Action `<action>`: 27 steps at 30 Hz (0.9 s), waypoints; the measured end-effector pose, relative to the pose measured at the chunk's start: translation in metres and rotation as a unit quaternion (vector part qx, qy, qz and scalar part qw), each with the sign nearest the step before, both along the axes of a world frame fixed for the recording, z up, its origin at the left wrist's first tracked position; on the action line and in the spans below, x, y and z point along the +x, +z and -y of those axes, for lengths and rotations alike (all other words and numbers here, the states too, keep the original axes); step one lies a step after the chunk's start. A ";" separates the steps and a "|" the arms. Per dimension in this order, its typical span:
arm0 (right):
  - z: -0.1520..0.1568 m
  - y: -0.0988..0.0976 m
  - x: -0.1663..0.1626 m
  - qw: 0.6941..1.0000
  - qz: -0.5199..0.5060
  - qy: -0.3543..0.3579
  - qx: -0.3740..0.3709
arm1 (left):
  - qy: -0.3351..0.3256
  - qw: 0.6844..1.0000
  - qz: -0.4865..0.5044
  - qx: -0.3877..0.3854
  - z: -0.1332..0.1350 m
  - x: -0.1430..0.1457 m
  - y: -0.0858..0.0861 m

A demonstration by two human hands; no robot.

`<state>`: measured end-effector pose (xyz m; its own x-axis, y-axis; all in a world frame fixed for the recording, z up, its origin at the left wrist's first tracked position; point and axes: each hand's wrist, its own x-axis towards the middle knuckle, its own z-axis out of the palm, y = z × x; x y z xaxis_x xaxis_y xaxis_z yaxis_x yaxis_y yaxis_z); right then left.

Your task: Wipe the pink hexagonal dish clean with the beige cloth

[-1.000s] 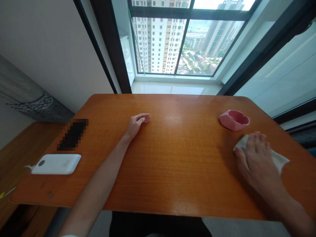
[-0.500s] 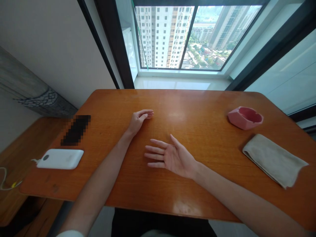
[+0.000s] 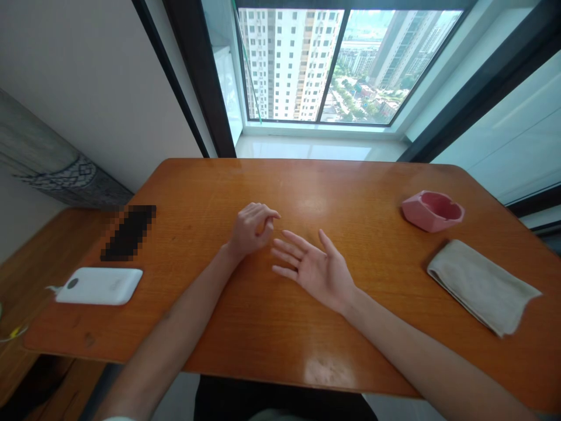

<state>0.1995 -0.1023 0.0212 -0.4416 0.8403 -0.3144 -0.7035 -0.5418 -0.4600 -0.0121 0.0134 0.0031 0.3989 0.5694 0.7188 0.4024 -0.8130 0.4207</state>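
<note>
Grey cloth (image 3: 484,286) right of right grip (image 3: 323,272)

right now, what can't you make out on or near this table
All in the head view:
Left hand: palm, hidden by its own back and fingers.
Folded cloth: underside, hidden by its top layer.
Dark patch: blurred into blocks.
White device: faint mark, too small to read.
Cable: cut off by left edge.

Pink faceted ashtray (image 3: 432,213) at 3 o'clock from view centre, sitting upright. White rounded device (image 3: 99,286) between 8 and 9, dark round spot on top, cable (image 3: 53,289) out its left end. Dark item (image 3: 130,234) at 9, pixelated, can't ID. Grey curtain (image 3: 52,149), patterned band, between 9 and 10. Window (image 3: 354,65) at 1, high-rise (image 3: 287,70) outside.
</note>
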 end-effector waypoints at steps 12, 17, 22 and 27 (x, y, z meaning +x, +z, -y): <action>-0.015 0.001 0.018 0.993 -0.033 -0.116 0.014 | -0.167 0.961 -0.165 0.143 0.032 0.044 0.002; -0.014 0.002 0.018 0.992 -0.038 -0.117 0.004 | -0.182 0.962 -0.152 0.137 0.030 0.039 -0.001; -0.013 0.003 0.017 0.993 -0.017 -0.117 0.012 | -0.178 0.965 -0.158 0.110 0.030 0.040 -0.004; -0.013 0.005 0.016 0.993 -0.008 -0.116 0.012 | -0.189 0.964 -0.144 0.122 0.030 0.040 -0.002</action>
<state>0.2154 -0.0895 0.0257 -0.2392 0.9275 -0.2873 -0.8153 -0.3526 -0.4594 0.0276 -0.0164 0.0011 0.7477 0.1723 0.6413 0.1305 -0.9850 0.1124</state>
